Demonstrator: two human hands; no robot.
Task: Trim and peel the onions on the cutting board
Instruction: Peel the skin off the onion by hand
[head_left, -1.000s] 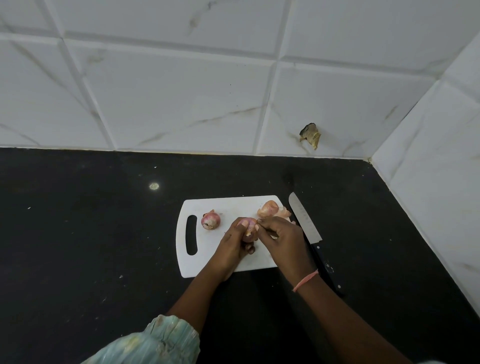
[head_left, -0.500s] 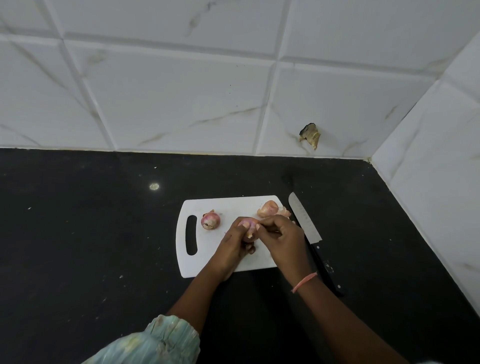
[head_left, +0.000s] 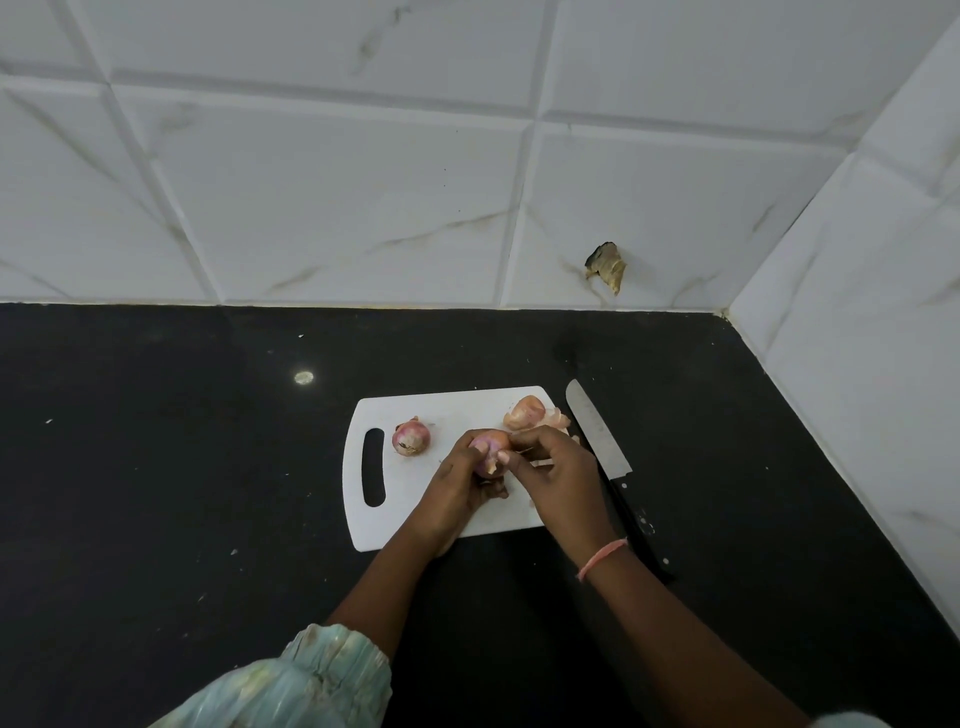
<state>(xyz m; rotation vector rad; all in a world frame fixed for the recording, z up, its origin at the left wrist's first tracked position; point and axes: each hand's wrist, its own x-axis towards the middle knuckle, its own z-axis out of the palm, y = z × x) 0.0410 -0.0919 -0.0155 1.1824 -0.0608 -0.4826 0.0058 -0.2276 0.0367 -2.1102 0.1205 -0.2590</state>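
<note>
Near the cutting board (head_left: 441, 405)'s handle end 1 onion (head_left: 411, 437) lies unpeeled. Mid-board, your left hand (head_left: 457, 488) still grips the second onion (head_left: 488, 452); your right hand (head_left: 558, 473) has tightened its pinch on the skin, so peeling continues. The knife (head_left: 602, 441) rests off the board's right edge.

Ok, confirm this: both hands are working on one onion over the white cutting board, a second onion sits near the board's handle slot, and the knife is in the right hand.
Not quite. The head view shows the knife lying on the black counter beside the cutting board, not in the right hand. That hand picks at the onion held by the left hand. The second onion is as stated.
</note>
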